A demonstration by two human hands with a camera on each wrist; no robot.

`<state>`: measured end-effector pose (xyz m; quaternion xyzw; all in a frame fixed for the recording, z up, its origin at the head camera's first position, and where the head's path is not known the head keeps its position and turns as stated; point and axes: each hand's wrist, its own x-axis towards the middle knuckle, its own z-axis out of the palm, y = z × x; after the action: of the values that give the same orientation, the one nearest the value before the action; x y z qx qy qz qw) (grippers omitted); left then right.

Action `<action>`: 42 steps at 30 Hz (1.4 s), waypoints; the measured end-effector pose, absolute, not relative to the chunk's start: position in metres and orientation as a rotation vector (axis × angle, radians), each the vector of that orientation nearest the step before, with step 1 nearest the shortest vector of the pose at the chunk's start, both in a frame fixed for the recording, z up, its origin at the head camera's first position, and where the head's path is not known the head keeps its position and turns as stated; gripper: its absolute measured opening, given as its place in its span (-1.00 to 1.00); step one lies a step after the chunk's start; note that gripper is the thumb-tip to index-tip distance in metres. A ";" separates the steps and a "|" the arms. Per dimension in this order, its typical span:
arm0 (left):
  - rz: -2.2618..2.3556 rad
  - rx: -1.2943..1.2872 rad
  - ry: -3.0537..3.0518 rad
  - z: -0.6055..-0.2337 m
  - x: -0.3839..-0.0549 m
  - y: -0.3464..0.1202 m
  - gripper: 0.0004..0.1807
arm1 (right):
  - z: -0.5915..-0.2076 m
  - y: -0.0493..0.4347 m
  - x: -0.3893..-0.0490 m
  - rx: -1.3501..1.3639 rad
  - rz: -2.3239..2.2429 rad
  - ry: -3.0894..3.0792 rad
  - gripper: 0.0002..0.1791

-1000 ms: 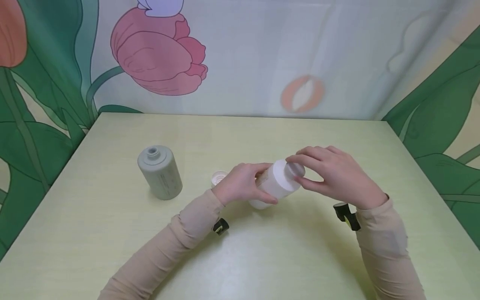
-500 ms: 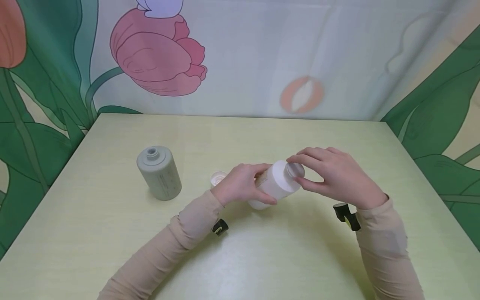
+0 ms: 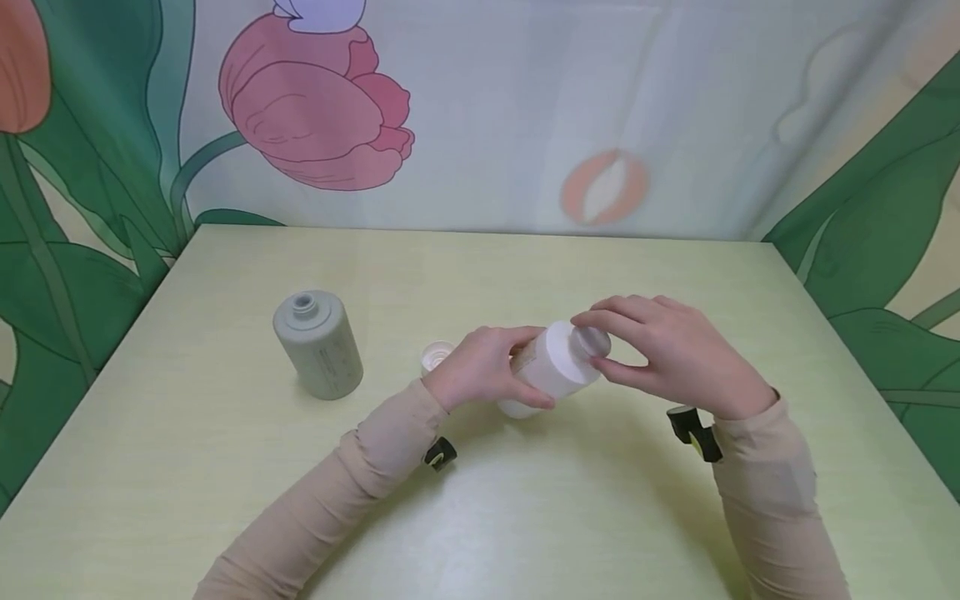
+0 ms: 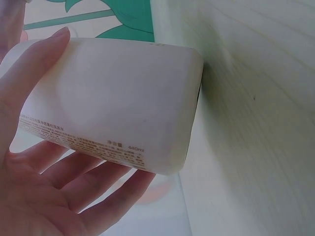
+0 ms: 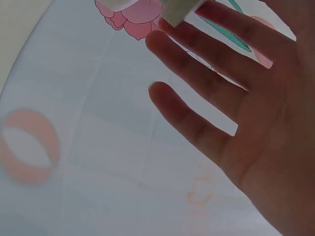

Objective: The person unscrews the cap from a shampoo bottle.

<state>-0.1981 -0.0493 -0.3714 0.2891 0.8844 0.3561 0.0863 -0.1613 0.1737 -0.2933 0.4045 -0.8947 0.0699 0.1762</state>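
Note:
My left hand (image 3: 483, 367) grips a white bottle (image 3: 557, 362) that leans to the right, its lower end at the tabletop. In the left wrist view the bottle (image 4: 118, 93) lies between thumb and fingers, with small brown print along one side. On the bottle's upper end sits a round white cap (image 3: 590, 342). Thumb and fingertips of my right hand (image 3: 667, 350) pinch this cap from the side. Only an edge of the cap (image 5: 179, 11) shows at the top of the right wrist view, where the other fingers of that hand spread apart.
A grey-green bottle (image 3: 321, 350) without a cap stands upright at the left. Behind my left wrist, a small white round cap-like piece (image 3: 435, 355) lies partly hidden. The pale table (image 3: 480, 517) ends at a printed curtain (image 3: 487, 125).
Fingers of the right hand have shifted very slightly at the cap. The white bottle and the left hand hold nearly the same position.

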 end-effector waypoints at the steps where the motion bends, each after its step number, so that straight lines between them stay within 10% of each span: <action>1: 1.056 0.863 2.636 -0.371 -0.198 -0.050 -0.25 | -0.293 0.174 -0.161 1.132 0.209 -2.553 -0.50; 42: 1.071 0.844 2.615 -0.370 -0.197 -0.050 -0.23 | -0.295 0.176 -0.164 1.246 0.240 -2.521 -0.54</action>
<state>-0.1967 -0.0503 -0.3701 0.2847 0.8826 0.3615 0.0961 -0.1639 0.1757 -0.2950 0.4360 -0.8818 0.0841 0.1588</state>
